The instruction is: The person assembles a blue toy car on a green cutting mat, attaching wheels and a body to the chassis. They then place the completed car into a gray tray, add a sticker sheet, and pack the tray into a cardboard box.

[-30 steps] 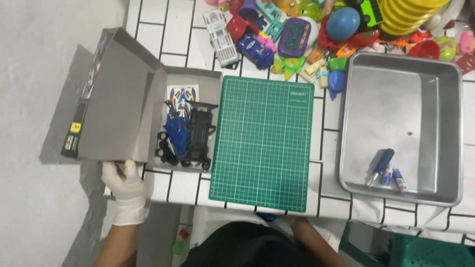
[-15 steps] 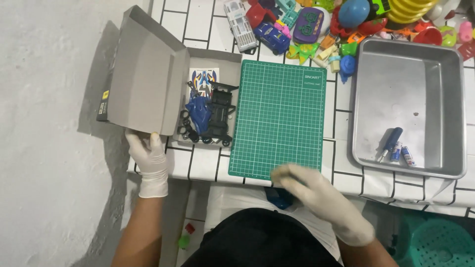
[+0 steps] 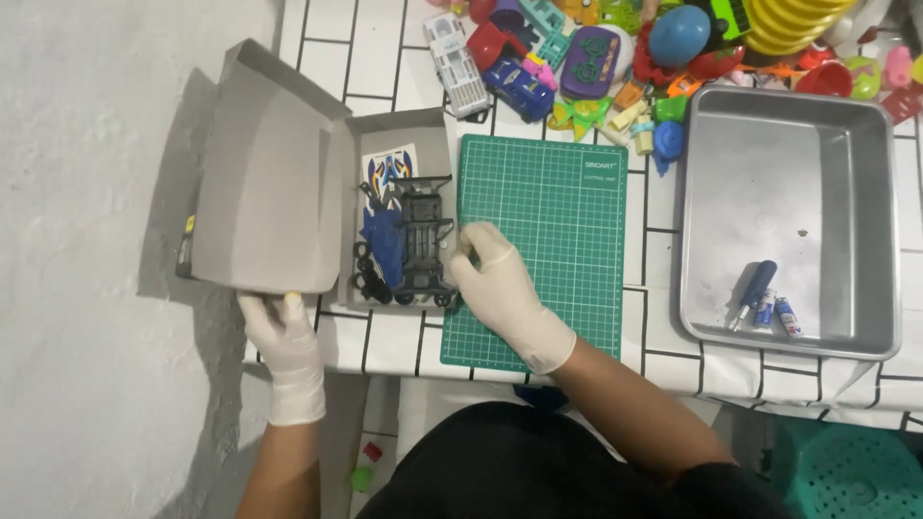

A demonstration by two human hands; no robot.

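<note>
My left hand (image 3: 281,332) grips the grey box lid (image 3: 264,178); my right hand (image 3: 495,279), fingers loosely open, touches the box (image 3: 409,135) edge beside the green mat (image 3: 558,221).

Bright, even light falls from above and from the right, throwing a soft grey shadow off the open box lid (image 3: 264,183) onto the pale floor at left. The metal tray (image 3: 870,221) shines dully without hard glare. Focus is fairly sharp, slightly softer toward the edges
</note>
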